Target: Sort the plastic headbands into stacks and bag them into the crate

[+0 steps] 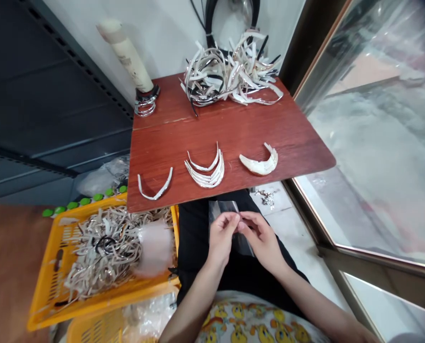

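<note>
left hand point(222, 234) and right hand point(261, 238) are both pinching the top edge of a clear plastic bag point(223, 207) over the lap, just below the red table point(233, 128), and it looks light, floppy and slick, so that edge seems the spot to grip

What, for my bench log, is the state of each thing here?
Clear plastic bag, pinched between both hands.
Left hand, fingers shut on the bag.
Right hand, fingers shut on the bag.
Yellow plastic basket, heaped with tangled pale bands.
Red wooden table, holding one tangled pile, three neat sets.
</note>
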{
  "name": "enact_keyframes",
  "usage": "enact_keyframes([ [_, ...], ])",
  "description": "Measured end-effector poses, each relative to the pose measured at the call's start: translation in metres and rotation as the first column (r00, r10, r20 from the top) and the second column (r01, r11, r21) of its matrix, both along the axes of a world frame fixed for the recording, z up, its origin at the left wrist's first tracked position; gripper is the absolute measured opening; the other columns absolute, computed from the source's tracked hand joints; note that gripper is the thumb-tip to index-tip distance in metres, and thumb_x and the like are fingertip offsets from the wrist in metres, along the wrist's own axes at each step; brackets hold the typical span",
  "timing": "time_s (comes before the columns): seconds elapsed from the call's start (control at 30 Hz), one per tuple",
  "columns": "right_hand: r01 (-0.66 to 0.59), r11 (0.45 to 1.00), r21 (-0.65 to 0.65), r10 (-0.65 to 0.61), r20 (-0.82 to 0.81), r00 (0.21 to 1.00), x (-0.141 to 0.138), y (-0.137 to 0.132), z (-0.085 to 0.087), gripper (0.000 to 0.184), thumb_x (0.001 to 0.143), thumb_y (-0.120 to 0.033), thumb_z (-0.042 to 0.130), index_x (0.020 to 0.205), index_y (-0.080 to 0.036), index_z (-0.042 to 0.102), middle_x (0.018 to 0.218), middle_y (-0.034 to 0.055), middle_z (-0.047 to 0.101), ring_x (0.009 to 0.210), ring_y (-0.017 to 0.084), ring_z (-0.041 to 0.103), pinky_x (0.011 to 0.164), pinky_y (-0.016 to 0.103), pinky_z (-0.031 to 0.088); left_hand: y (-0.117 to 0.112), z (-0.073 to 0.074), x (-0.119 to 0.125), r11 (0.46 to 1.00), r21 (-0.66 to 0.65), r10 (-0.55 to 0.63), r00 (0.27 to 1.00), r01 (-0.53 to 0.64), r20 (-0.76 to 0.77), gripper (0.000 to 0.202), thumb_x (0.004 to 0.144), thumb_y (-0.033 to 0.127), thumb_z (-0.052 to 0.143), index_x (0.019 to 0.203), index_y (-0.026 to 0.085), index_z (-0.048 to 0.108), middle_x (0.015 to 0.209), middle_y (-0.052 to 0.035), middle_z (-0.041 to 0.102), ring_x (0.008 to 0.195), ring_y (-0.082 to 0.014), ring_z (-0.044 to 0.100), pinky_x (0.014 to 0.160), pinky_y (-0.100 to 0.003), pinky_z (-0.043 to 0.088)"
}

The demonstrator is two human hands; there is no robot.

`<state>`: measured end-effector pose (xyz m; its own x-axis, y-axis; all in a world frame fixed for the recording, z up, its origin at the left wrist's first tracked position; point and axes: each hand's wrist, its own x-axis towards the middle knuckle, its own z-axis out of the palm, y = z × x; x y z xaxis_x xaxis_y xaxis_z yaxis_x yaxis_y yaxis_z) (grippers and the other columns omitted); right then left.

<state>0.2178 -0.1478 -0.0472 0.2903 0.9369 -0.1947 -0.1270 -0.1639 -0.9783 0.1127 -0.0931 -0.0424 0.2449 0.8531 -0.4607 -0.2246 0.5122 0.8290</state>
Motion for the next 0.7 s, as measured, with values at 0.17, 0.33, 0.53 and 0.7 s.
enact_keyframes([
  [0.17, -0.036, 0.999, 0.011, 0.036, -0.024, 0.999, 0.005, 0.004, -0.004, 0.020, 0.091, -0.035, 0.065, 0.109, -0.025, 0.066, 0.110, 0.0047, 0.070, 0.101, 0.019, 0.067, 0.086, 0.033, 0.058, 0.002, -0.001, -0.001, 0.997, 0.073, -0.029, 0.998, 0.033, -0.056, 0.030, 0.076, 0.043, 0.077, 0.084, 0.017, 0.064, 0.078, 0.0006, 0.064, 0.072, -0.0108, 0.060, 0.068, -0.022, 0.051],
  [0.33, 0.003, 1.000, -0.024, -0.005, -0.105, 0.994, 0.009, 0.008, -0.005, 0.019, 0.087, -0.037, 0.071, 0.100, -0.024, 0.067, 0.104, 0.0041, 0.072, 0.098, 0.019, 0.069, 0.087, 0.033, 0.058, 0.005, -0.002, -0.001, 0.989, 0.112, -0.081, 0.991, 0.093, -0.103, 0.028, 0.081, 0.042, 0.072, 0.081, 0.017, 0.062, 0.074, 0.0003, 0.063, 0.070, -0.0113, 0.061, 0.070, -0.023, 0.053],
  [0.53, 0.014, 0.989, -0.144, -0.061, -0.322, 0.945, 0.015, 0.010, -0.007, 0.031, 0.080, -0.044, 0.076, 0.097, -0.021, 0.064, 0.089, 0.0030, 0.074, 0.081, 0.017, 0.071, 0.082, 0.032, 0.058, 0.010, -0.009, 0.001, 0.978, 0.130, -0.142, 0.976, 0.164, -0.164, 0.032, 0.082, 0.048, 0.068, 0.080, 0.017, 0.059, 0.073, 0.0010, 0.061, 0.066, -0.0109, 0.059, 0.067, -0.023, 0.052],
  [0.7, 0.013, 0.996, -0.092, -0.024, -0.124, 0.992, 0.026, 0.010, -0.012, 0.027, 0.086, -0.042, 0.070, 0.101, -0.023, 0.059, 0.083, 0.0007, 0.071, 0.075, 0.016, 0.069, 0.073, 0.029, 0.057, 0.015, 0.000, -0.012, 0.947, 0.185, -0.214, 0.946, 0.262, -0.242, 0.028, 0.087, 0.045, 0.061, 0.079, 0.019, 0.055, 0.075, -0.0001, 0.061, 0.073, -0.0148, 0.061, 0.073, -0.028, 0.051],
])
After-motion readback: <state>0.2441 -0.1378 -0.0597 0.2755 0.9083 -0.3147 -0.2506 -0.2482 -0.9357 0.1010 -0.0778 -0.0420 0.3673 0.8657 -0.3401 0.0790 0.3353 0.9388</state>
